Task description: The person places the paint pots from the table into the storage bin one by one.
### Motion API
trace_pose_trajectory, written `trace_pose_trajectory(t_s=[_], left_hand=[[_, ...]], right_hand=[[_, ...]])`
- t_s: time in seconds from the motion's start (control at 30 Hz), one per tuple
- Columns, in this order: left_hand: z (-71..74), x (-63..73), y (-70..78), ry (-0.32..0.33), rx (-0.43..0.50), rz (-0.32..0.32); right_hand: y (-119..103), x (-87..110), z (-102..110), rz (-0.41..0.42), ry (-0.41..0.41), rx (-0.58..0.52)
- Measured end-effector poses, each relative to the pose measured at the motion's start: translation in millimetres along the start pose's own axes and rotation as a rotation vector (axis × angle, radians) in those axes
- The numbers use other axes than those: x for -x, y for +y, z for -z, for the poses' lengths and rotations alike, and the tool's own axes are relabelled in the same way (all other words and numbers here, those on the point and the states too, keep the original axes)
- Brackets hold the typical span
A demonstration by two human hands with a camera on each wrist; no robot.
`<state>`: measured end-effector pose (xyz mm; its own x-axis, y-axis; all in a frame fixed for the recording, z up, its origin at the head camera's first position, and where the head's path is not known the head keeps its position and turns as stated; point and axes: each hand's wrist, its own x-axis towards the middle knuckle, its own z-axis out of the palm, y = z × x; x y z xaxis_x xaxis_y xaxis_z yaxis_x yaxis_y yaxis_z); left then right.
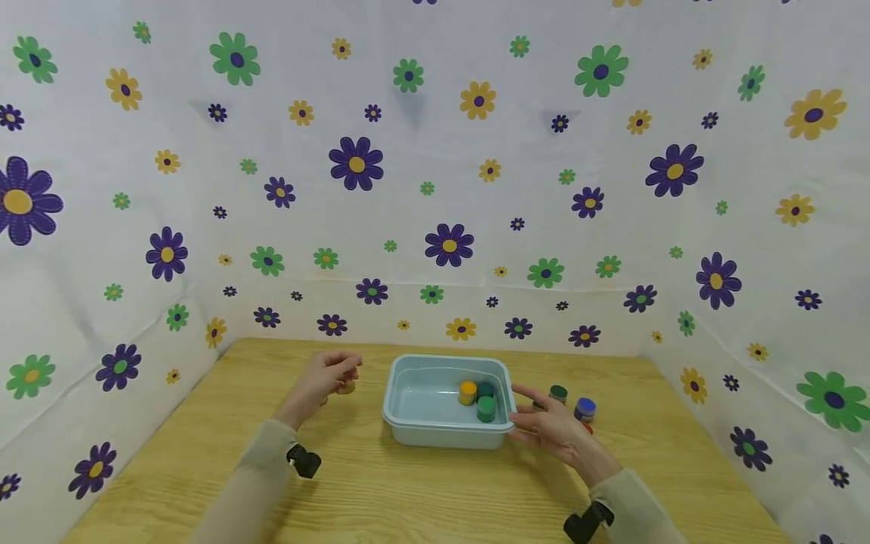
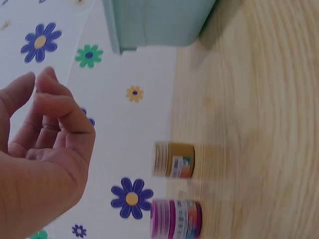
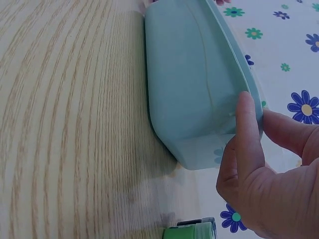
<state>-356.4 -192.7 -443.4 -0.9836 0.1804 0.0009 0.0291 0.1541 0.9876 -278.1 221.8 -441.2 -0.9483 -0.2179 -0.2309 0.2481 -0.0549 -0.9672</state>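
A pale blue plastic tub (image 1: 442, 437) stands on the table, holding a yellow jar (image 1: 467, 392), a dark teal jar (image 1: 485, 389) and a green jar (image 1: 485, 409). My right hand (image 1: 553, 432) grips its right front corner; in the right wrist view, digits (image 3: 247, 124) press the wall and rim (image 3: 253, 92) from different sides. Left of the tub, my left hand (image 1: 329, 378) hovers with loosely curled fingers and nothing in them. An ochre paint jar (image 2: 180, 160) and a magenta paint jar (image 2: 188, 219) stand apart from that hand in the left wrist view.
Right of the tub stand a dark green jar (image 1: 559, 393), a blue jar (image 1: 585, 409) and a red one (image 1: 587, 428), mostly hidden by my right hand. Flower-printed cloth (image 1: 408, 196) encloses the wooden table (image 1: 381, 491) at the back and sides.
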Motion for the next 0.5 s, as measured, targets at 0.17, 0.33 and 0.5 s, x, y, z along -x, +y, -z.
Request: trace_pose_trajectory(t_s=[0.17, 0.33, 0.5], left_hand=[[23.4, 3.8, -7.6, 0.036, -0.005, 0.016], [43.4, 4.4, -14.5, 0.084, -0.078, -0.052], [60.8, 5.2, -19.9, 0.069, -0.125, -0.05]], right_hand=[[2.6, -1.5, 0.1, 0.006, -0.01, -0.008], [4.3, -2.4, 0.7, 0.016, 0.003, -0.015], [4.8, -1.8, 1.8, 0.027, 0.009, -0.008]])
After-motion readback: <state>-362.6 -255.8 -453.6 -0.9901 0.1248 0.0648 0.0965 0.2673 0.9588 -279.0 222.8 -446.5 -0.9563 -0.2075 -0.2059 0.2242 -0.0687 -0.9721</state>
